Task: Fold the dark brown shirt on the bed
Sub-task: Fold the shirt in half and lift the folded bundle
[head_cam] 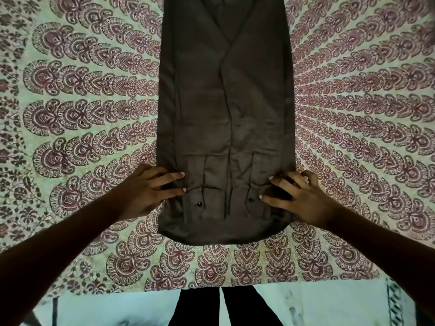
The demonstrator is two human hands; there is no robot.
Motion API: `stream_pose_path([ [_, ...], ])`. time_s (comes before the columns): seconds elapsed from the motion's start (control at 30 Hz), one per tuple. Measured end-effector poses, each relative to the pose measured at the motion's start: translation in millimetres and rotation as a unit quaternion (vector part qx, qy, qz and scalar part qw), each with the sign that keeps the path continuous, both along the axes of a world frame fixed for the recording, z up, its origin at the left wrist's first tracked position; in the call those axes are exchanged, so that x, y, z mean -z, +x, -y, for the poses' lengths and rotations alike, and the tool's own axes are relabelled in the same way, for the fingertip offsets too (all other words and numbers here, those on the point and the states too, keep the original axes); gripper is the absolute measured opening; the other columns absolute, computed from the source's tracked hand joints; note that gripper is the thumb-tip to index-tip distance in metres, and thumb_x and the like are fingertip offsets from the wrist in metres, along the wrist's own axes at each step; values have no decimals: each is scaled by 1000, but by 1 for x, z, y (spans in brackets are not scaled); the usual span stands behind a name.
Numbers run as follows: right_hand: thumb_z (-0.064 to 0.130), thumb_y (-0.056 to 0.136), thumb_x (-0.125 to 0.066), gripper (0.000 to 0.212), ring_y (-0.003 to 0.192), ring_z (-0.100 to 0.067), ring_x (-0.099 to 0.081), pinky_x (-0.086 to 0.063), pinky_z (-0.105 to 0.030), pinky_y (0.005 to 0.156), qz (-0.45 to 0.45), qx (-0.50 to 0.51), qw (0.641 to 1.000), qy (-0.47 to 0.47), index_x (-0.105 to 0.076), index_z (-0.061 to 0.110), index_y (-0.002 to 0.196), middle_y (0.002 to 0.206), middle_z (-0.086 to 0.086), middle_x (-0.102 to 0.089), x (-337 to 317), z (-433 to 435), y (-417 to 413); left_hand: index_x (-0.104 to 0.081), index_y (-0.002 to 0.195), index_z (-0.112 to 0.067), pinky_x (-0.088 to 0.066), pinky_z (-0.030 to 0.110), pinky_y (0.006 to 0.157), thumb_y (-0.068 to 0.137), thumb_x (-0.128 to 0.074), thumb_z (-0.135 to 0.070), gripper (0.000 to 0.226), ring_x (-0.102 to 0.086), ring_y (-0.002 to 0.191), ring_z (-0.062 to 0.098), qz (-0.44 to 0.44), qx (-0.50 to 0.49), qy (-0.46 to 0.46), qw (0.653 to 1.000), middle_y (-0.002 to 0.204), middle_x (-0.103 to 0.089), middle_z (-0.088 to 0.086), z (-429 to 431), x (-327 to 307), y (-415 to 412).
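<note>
The dark brown shirt (pixel 226 114) lies as a long strip on the bedsheet (pixel 82 102); the left hand (pixel 146 194) and right hand (pixel 303 198) press its opposite edges, fingers spread flat, gripping nothing.

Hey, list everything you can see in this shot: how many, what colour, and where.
shirt: one, dark brown, folded into a long strip, middle of the bedspread
buttons: two, black, near the shirt's near end
bedspread: one, pale green with maroon print, under the shirt
floor: pale, beyond the bedspread's near edge
legs: two, in black, bottom centre
left hand: one, fingers lying on the shirt's left edge
right hand: one, fingers arched on the shirt's right edge
</note>
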State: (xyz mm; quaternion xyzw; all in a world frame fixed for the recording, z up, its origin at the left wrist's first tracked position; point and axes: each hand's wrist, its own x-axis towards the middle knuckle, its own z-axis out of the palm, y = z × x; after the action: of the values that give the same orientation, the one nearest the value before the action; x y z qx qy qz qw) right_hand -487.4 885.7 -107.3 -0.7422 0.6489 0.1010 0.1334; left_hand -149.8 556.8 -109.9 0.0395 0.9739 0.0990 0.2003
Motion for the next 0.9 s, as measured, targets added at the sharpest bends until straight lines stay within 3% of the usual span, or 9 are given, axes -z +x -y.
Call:
stream_pose_path([
  [0.1, 18, 66, -84, 78, 122, -38, -46, -45, -61, 90, 30, 20, 999, -22, -54, 41, 134, 135, -16, -59, 1, 10, 9, -64, 134, -32, -41, 50, 98, 67, -82, -18, 71, -58, 122, 35, -26, 3, -4, 1000, 151, -55, 7, -4, 5, -8],
  [0.23, 26, 62, -89, 69, 114, -34, -47, -46, -61, 88, 74, 49, 996, -20, -63, 38, 125, 122, -12, -58, 1, 22, 11, -69, 116, -32, -37, 52, 96, 78, -51, -24, 43, -57, 120, 34, -82, -53, 29, 995, 135, -62, 6, -16, 8, -19],
  [0.4, 20, 76, -83, 45, 112, -21, -50, -38, -45, 88, 251, 221, 942, -34, -68, 40, 113, 116, 7, -59, -2, 38, 8, -59, 100, -38, -33, 51, 91, 73, -57, -14, 36, -57, 125, 18, -111, -196, 141, 964, 127, -58, -17, -15, -5, -36],
  [0.57, -12, 91, -64, 35, 98, -15, -73, -62, -32, 82, 485, 411, 770, -53, -78, 18, 102, 101, 7, -78, -52, 81, -22, -68, 94, -17, -53, 39, 85, 84, -61, -17, 12, -70, 97, 12, -168, -390, 458, 781, 96, -74, -10, 13, -29, -75],
  [0.63, -16, 95, -56, 26, 91, -23, -76, -65, -39, 77, 523, 475, 703, -75, -75, 1, 102, 94, -4, -79, -68, 111, -38, -72, 81, -25, -53, 31, 73, 82, -70, -32, 7, -66, 79, 11, -153, -517, 518, 664, 79, -72, -12, 34, -37, -102],
  [0.7, -15, 97, -51, 34, 86, -10, -76, -64, -33, 80, 509, 541, 661, -100, -76, 7, 104, 91, 3, -80, -66, 146, -57, -73, 85, -21, -54, 26, 65, 95, -64, -28, 16, -64, 73, 10, -131, -644, 531, 535, 69, -71, -13, 53, -33, -128],
  [0.77, -3, 98, -59, 25, 89, -11, -74, -59, -33, 89, 504, 597, 615, -107, -77, 15, 102, 93, 4, -79, -53, 181, -78, -72, 110, -11, -50, 25, 71, 101, -61, -13, 14, -67, 82, 11, -111, -675, 477, 552, 82, -73, -10, 71, -21, -146],
  [0.83, 15, 96, -73, 8, 88, -18, -71, -55, -24, 79, 491, 635, 589, -98, -75, 22, 94, 90, 4, -75, -35, 209, -96, -69, 122, -10, -45, 26, 80, 97, -68, -15, 25, -68, 97, 22, -83, -689, 426, 580, 98, -72, 2, 83, -11, -159],
  [0.9, 29, 88, -83, 14, 84, -13, -71, -54, -19, 70, 474, 653, 585, -81, -75, 21, 97, 91, 6, -76, -23, 228, -107, -70, 121, -9, -43, 30, 82, 95, -72, -23, 29, -66, 102, 27, -60, -726, 391, 563, 105, -70, 7, 91, -5, -170],
])
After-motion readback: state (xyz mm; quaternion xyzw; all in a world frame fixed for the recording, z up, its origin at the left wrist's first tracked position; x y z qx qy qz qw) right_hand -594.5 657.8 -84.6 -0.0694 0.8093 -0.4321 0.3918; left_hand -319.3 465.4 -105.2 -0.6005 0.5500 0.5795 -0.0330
